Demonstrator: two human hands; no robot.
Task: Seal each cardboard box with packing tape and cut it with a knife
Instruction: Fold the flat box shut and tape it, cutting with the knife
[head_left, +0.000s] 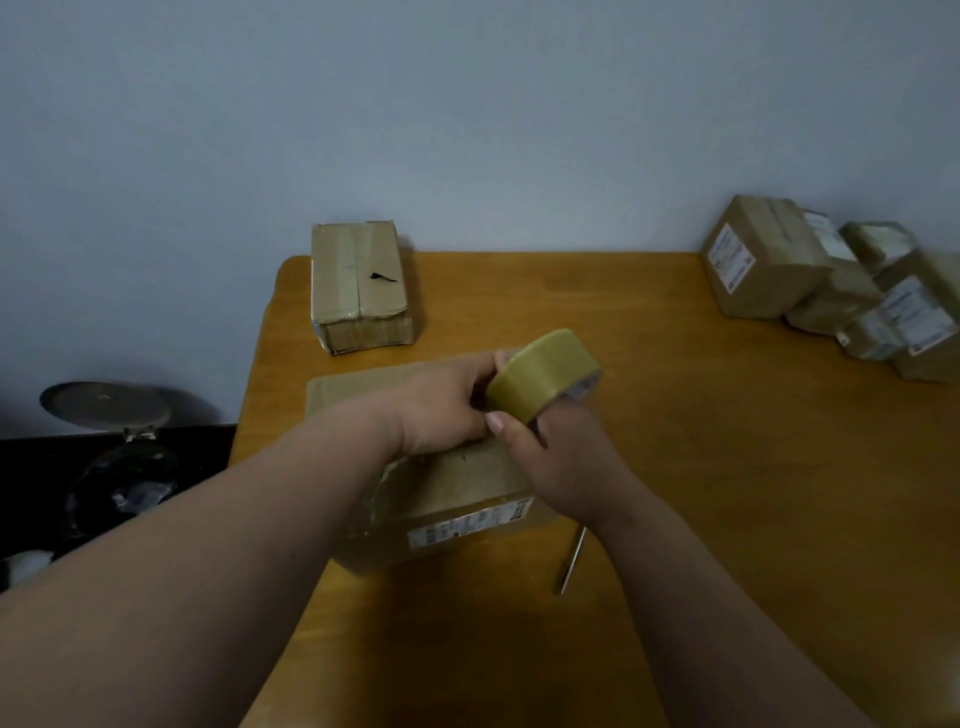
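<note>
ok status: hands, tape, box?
Right hand grips tape roll above box. Left hand pinches at roll's edge. Knife on table, beside box. Nothing in the way.

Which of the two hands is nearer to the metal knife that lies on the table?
The right hand. Its wrist is just above the knife, which lies beside the box. The left hand is farther, over the box top, touching the tape roll that the right hand holds.
</note>
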